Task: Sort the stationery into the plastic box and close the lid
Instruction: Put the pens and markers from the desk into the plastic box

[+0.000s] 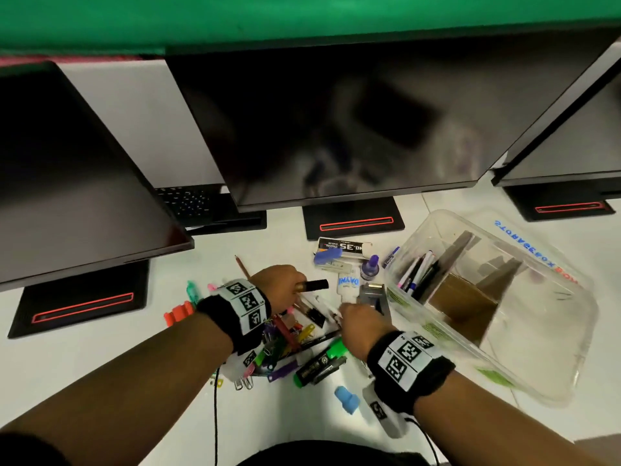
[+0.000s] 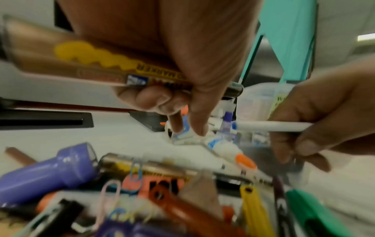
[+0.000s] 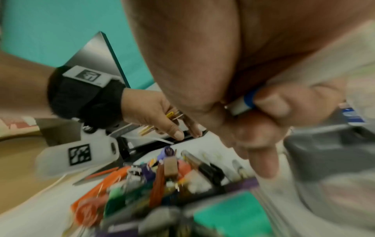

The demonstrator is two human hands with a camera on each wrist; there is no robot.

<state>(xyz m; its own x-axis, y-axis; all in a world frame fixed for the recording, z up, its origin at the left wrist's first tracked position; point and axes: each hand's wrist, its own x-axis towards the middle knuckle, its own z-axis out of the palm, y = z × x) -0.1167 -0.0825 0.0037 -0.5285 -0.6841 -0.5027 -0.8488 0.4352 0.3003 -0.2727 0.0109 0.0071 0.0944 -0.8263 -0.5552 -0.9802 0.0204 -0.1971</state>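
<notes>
While my left hand (image 1: 280, 280) curls round a gold-barrelled marker with a black cap (image 1: 312, 285), its index and middle fingers (image 2: 199, 126) reach down to a small white tube with blue print (image 2: 185, 133) lying on the white desk (image 1: 100, 364). My right hand (image 1: 361, 326) grips a slim white pen with a blue band (image 2: 271, 126), held level just beside the left fingers. Below both hands lies the heap of mixed stationery (image 1: 295, 348): coloured paper clips, a green highlighter, an orange-red cutter, purple and yellow pieces, partly blurred in the wrist views. To the right stands the clear rectangular plastic box (image 1: 551, 375), open, with blue lettering on its far wall; several pens (image 1: 418, 272) lean in its near-left corner beside a brown cardboard divider (image 1: 462, 299). A black staple packet (image 1: 341, 247) and a purple-capped bottle (image 1: 370, 266) lie between the heap and the black monitor (image 1: 336, 129).
</notes>
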